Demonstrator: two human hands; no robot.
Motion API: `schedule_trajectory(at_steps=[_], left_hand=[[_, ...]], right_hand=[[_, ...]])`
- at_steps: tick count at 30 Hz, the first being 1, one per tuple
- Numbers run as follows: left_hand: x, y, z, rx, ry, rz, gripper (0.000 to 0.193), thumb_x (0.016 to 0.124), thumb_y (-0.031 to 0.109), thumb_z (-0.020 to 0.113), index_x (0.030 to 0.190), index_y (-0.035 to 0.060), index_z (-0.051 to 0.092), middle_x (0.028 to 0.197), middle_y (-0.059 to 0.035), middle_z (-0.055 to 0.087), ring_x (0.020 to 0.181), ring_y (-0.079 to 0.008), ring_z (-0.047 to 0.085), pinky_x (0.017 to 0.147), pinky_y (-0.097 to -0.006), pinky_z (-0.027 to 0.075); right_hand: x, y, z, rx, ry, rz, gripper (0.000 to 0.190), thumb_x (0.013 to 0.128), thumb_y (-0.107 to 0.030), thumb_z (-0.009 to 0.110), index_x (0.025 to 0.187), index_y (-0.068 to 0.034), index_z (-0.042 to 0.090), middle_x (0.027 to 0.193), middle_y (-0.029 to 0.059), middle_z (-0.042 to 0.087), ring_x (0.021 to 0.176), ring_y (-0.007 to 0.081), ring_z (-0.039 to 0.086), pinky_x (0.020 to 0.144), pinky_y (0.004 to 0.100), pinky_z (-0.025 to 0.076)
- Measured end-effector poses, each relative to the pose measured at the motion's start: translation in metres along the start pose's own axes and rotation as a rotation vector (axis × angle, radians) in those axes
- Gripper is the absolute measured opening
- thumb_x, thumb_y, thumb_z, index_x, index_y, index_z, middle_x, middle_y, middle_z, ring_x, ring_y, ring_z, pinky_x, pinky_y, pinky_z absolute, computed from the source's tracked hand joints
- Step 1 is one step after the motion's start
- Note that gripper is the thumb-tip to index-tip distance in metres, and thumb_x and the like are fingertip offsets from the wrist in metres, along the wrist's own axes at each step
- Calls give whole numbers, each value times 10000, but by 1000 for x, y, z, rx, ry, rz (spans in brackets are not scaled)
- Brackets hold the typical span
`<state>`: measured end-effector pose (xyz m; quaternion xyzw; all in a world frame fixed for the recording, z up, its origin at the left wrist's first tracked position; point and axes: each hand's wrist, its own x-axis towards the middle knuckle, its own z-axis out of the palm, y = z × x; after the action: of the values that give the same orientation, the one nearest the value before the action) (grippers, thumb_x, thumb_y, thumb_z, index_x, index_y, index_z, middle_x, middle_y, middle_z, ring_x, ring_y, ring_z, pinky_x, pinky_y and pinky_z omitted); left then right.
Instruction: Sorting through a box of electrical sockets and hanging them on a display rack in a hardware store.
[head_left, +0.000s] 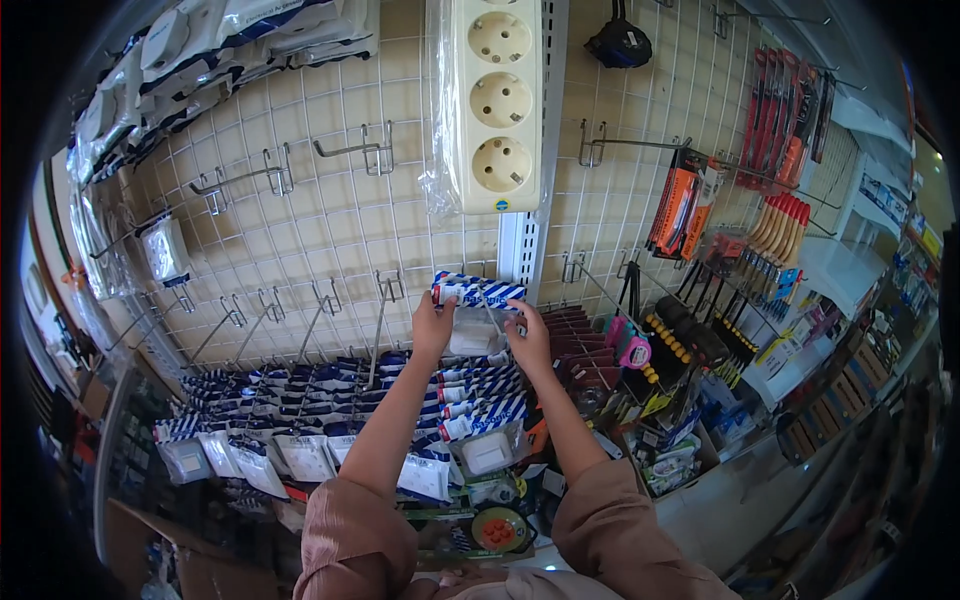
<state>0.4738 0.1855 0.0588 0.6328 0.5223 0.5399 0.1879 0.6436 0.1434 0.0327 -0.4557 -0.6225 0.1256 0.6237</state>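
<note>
Both arms reach toward a wire grid display wall. Between my hands is a Panasonic packet with a blue-and-white striped header and a white electrical fitting in clear plastic below it. My left hand pinches the header's left end, thumb in front. At its right end, the fingers of my right hand curl around the edge. A thin metal rod shows in front of the packet; whether it passes through the header I cannot tell. Directly below hang more striped packets, lined up one in front of another.
A cream power strip in plastic hangs above my hands. Bare metal hooks stick out from the grid on the left. Packaged switches and sockets hang low left. Tape measures, paintbrushes and orange-carded tools hang to the right.
</note>
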Motion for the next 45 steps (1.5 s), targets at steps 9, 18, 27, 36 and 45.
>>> schedule_trajectory(at_steps=[9, 18, 27, 36, 45], left_hand=[[15, -17, -1, 83, 123, 240, 333, 717, 245, 678, 866, -28, 557, 866, -176, 561, 800, -333, 546, 705, -363, 439], [0, -4, -4, -58, 62, 120, 237, 753, 136, 641, 869, -46, 543, 855, -178, 566, 718, -298, 569, 588, -318, 464], [-4, -28, -12, -62, 11, 139, 375, 796, 160, 600, 1060, -41, 426, 1041, -252, 539, 929, -327, 573, 721, -344, 481], [-84, 2, -57, 83, -202, 75, 617, 776, 205, 610, 1245, -38, 291, 1202, -266, 432, 1121, -377, 434, 923, -386, 356], [-172, 33, -213, -19, -381, 131, 340, 793, 137, 602, 1108, 55, 504, 1157, -157, 522, 1047, -272, 524, 849, -339, 411]], right_hand=[[5, 15, 4, -224, 46, -152, 359, 710, 0, 600, 1053, -68, 522, 1030, 121, 476, 909, 249, 496, 818, 319, 413], [8, 19, 12, -135, 63, -121, 365, 718, -16, 610, 1060, -67, 493, 1088, 110, 430, 954, 226, 481, 763, 322, 473], [-1, 13, 11, -190, 38, -118, 402, 732, -43, 612, 1104, -79, 464, 1138, 124, 413, 1026, 262, 467, 775, 335, 464], [-42, -46, -3, -205, 121, -112, 362, 764, -78, 592, 1102, -96, 462, 1200, 135, 393, 1149, 294, 385, 837, 377, 413], [-135, -155, 66, 312, -34, -16, 130, 831, -39, 513, 957, -10, 498, 996, 108, 514, 859, 189, 532, 719, 262, 425]])
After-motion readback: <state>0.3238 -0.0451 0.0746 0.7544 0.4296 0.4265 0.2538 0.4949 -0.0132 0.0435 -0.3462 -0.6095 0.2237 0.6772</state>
